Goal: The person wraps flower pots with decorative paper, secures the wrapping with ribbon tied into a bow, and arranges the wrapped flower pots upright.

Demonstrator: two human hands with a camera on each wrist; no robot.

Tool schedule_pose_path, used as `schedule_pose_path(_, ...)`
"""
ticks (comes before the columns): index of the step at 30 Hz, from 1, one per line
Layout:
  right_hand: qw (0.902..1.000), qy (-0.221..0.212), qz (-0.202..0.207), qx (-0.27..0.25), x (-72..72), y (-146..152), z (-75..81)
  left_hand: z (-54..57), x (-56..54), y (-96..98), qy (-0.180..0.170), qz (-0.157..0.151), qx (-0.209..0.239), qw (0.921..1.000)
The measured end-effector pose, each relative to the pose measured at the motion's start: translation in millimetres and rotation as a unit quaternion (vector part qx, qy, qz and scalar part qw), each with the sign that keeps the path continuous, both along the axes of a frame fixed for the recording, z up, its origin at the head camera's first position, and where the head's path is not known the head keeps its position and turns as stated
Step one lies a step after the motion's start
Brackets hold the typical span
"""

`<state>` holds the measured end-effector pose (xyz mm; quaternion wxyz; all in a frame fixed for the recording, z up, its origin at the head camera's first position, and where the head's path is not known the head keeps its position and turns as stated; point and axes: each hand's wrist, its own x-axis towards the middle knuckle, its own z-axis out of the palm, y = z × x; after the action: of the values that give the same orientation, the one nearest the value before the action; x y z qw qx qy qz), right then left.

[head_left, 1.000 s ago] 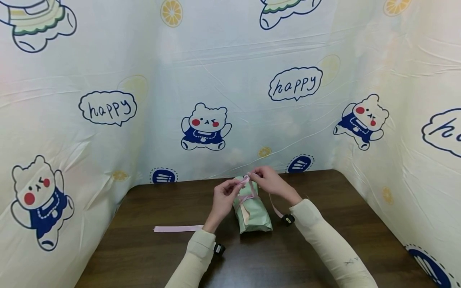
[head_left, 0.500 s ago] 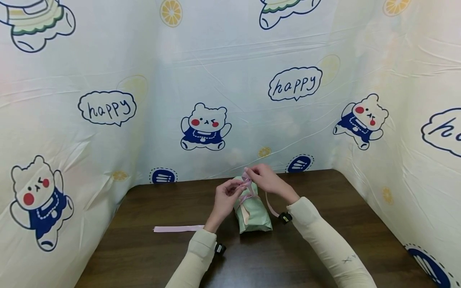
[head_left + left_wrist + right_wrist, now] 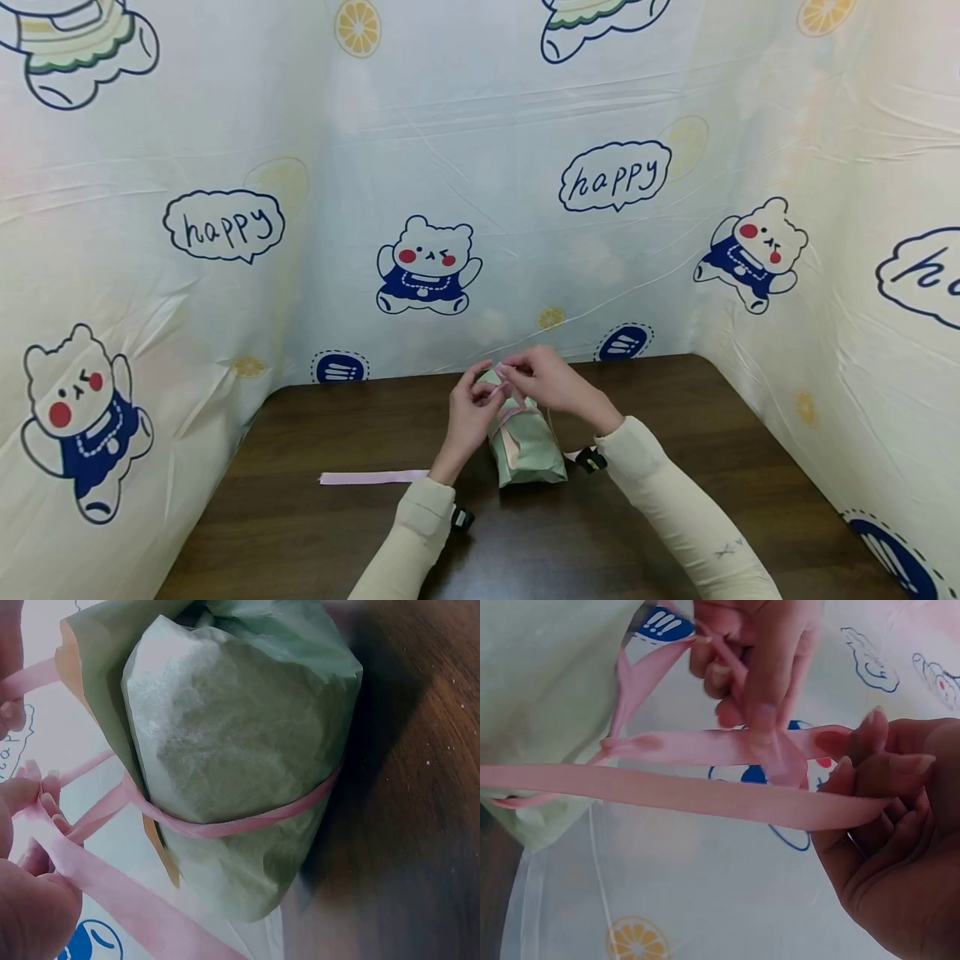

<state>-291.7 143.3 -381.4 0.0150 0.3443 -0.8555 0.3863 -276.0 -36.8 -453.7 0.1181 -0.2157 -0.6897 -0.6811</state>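
Note:
A pale green paper-wrapped package (image 3: 534, 458) lies on the table with a pink ribbon (image 3: 247, 823) tied round it. A peach flap (image 3: 512, 450) shows on its near face. Over its far end, my left hand (image 3: 468, 417) pinches the ribbon between thumb and fingers, its index finger raised. My right hand (image 3: 553, 382) meets it there, pinching another part of the ribbon. In the right wrist view, ribbon strands run from a knot at the package to the right hand (image 3: 900, 817), and a strand crosses the left hand's fingers (image 3: 769, 690).
A flat ribbon tail (image 3: 371, 477) stretches across the dark wooden table (image 3: 300, 533) to the left, passing behind the left wrist. A printed curtain (image 3: 495, 167) with bears stands right behind the table's far edge. Each wrist wears a small black camera (image 3: 462, 519).
My right hand lifted the ribbon slightly, then moved left and down to my left fingertips. My left index finger has risen. The package has stayed in place.

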Motion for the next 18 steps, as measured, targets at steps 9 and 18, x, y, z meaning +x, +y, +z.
schedule_pose_path(9,0.9979,-0.035,0.046,0.030,17.1,-3,-0.1,-12.5,-11.7,4.3,-0.008,0.009,-0.013,0.9998)
schedule_pose_path(18,0.9968,-0.064,0.037,0.030,17.6,7,-25.7,-28.9,-21.3,2.7,-0.041,-0.026,0.016,0.9987)
